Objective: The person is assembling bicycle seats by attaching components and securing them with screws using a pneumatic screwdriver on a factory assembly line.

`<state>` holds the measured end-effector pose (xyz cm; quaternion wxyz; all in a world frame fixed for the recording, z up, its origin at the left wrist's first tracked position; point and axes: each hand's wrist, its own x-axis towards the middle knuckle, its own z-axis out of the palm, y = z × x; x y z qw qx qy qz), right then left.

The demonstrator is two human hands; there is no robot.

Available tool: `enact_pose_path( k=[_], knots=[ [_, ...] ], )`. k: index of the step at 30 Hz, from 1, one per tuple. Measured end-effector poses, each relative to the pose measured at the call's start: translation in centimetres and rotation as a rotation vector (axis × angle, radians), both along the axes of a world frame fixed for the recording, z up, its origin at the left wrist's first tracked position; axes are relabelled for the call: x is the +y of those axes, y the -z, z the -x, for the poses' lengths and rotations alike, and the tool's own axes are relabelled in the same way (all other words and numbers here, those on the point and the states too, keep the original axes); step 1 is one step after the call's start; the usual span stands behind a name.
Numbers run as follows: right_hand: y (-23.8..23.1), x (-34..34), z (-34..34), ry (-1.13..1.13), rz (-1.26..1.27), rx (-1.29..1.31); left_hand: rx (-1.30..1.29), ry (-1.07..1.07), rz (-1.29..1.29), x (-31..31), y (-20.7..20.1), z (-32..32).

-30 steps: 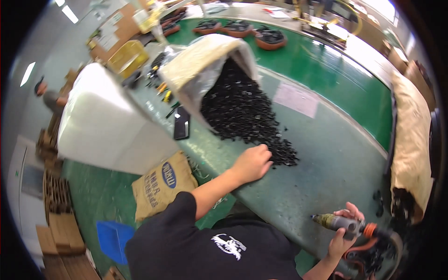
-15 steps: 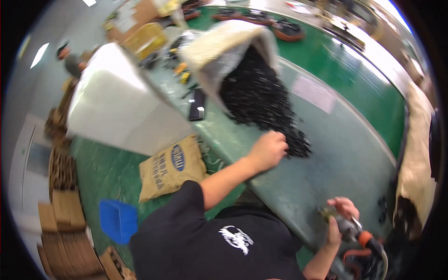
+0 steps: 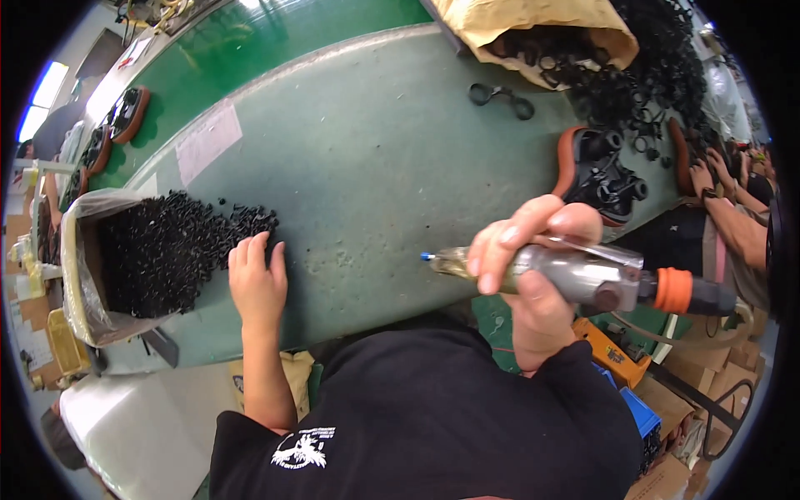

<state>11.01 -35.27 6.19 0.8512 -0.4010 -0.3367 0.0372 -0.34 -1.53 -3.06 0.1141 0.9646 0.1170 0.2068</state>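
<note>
A person in a black shirt point(image 3: 433, 400) is at a green bench point(image 3: 375, 183), seen from above. To the left, a heap of small black screws point(image 3: 162, 250) spills from a plastic-lined box point(image 3: 79, 279) tipped on its side, its narrowing tail stretching rightward along the bench. The left hand point(image 3: 258, 283) is much the nearer of the two: it rests at that tail, fingers pointing away from the body, with most of the heap to their left; the thumb stands apart, but whether the fingertips pinch a screw cannot be told. Well apart to the right, the right hand point(image 3: 537, 307) has its fingers wrapped around a metal power screwdriver point(image 3: 575, 275). The tool's long axis runs nearly level across the view, blue tip point(image 3: 427, 257) toward the left hand, orange collar point(image 3: 673, 290) to the right. Beyond the right hand, farther from the body, sits a black piece with an orange-brown rim point(image 3: 600, 171), and up and left of that a pair of black rings point(image 3: 500, 100) lies near an open paper sack point(image 3: 517, 21) holding black parts point(image 3: 554, 50)
</note>
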Motion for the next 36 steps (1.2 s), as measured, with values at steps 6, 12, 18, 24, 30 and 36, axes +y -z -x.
enact_pose_path(
  k=[6, 12, 18, 24, 30, 36],
  knots=[
    [3.5, -7.7, -1.2, 0.219, 0.064, 0.325, -0.034, 0.007, -0.026, 0.6, 2.0, -1.0],
    [2.6, -13.2, 0.5, 0.653, 0.421, 0.533, -0.085, -0.031, 0.052, 1.6, 1.3, -1.8],
    [3.3, -13.2, 0.0, 0.734, 0.587, 0.639, -0.182, -0.031, 0.102, 2.4, 1.6, -2.6],
    [4.2, -8.8, -2.0, 0.501, 0.514, 0.581, -0.387, 0.099, 0.317, 1.2, -0.5, -1.1],
    [4.7, -1.0, 1.5, 0.045, 0.653, 0.534, -0.263, 0.162, 1.299, 0.5, -0.1, 0.8],
    [3.5, -0.9, 2.6, -0.53, 0.865, 0.491, -0.237, 0.183, 1.661, -1.6, 1.6, 1.9]
  ],
)
